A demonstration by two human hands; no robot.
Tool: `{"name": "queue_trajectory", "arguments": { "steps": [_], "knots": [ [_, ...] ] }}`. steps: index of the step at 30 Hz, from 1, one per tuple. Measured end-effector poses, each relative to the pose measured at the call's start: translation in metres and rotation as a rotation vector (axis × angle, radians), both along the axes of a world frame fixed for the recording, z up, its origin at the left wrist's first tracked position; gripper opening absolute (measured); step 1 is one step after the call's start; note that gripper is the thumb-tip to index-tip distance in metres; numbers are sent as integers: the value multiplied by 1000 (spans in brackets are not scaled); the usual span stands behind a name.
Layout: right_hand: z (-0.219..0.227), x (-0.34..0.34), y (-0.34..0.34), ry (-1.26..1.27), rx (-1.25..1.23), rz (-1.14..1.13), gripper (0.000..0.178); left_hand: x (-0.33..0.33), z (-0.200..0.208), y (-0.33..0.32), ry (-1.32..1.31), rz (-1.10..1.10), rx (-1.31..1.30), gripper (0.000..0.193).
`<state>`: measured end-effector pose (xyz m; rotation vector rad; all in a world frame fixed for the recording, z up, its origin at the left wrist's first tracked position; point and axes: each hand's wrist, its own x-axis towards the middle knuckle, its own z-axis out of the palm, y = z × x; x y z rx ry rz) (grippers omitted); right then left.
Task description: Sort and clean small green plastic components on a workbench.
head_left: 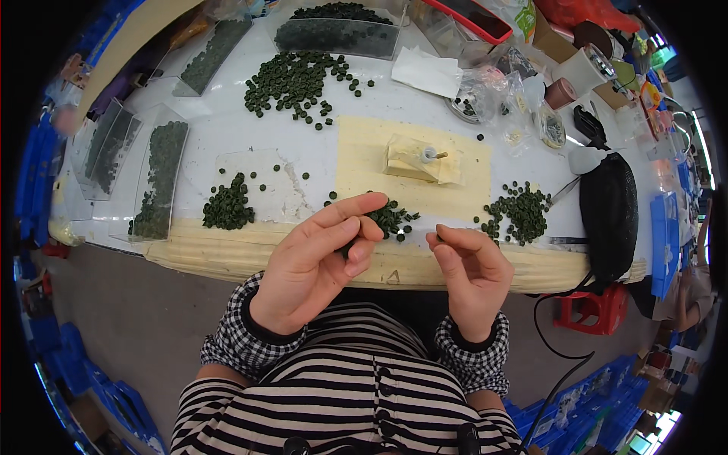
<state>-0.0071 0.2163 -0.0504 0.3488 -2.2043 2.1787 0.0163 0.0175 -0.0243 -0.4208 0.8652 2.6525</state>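
Note:
My left hand (307,254) is held palm up over the table's near edge, its lower fingers curled round a dark green piece that shows only in part. The thumb and forefinger of my right hand (474,273) pinch a small dark green piece (440,237), mostly hidden by the fingertips. Just beyond my hands lies a small heap of dark green pieces (390,218). Farther back, a block wrapped in cream tape (409,161) carries a short upright post (429,153). Piles of small round green pieces lie to the left (229,206) and right (523,214).
A large scatter of green pieces (292,83) lies at the back, near clear bins (337,34) holding more. Clear trays (158,182) stand at the left. White tissue (427,72), plastic bags and a black pouch (610,216) occupy the right. A red stool (595,311) stands below.

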Motion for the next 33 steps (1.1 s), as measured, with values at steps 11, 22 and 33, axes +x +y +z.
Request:
{"name": "queue_trajectory", "arguments": {
  "steps": [11, 22, 33],
  "knots": [
    [-6, 0, 0, -226, -376, 139, 19, 2, -16, 5, 62, -118, 109, 28],
    [-4, 0, -1, -385, -553, 173, 15, 5, -19, 10, 69, -122, 108, 18],
    [-5, 0, -5, -299, -539, 227, 8, 5, -25, 8, 65, -131, 180, 22]
  ]
}}
